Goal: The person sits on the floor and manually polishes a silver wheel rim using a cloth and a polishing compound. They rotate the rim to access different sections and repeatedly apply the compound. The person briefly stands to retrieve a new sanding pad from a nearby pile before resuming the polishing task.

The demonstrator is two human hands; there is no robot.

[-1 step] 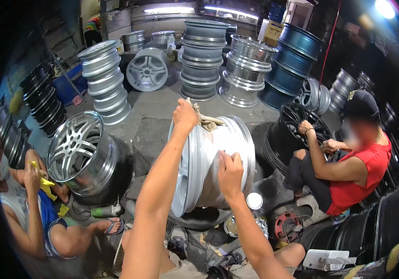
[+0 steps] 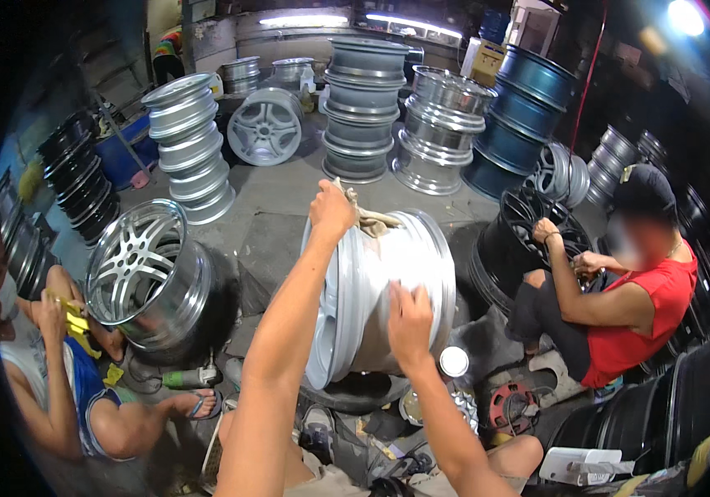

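Note:
In front of me a silver wheel rim (image 2: 369,331) lies on its side, its spoked face turned left and its pale barrel brightly lit. Over the top edge of its left lip, my left hand (image 2: 333,209) is closed on a beige rag (image 2: 374,222), part of which drapes onto the barrel. My right hand (image 2: 410,319) presses against the near right part of the barrel with its fingers curled together. Whatever may be under those fingertips is hidden.
A polished rim (image 2: 144,273) stands at left, near a green grinder (image 2: 189,378) and a person with yellow sheets (image 2: 79,323). At right another person in red (image 2: 645,311) handles a black rim (image 2: 508,240). A white-topped container (image 2: 454,361) sits beside my right forearm. Rim stacks (image 2: 361,116) line the back.
My right hand has slid slightly toward me along the barrel. My left hand stays on the rag at the lip. The yellow sheets at left have shifted a little.

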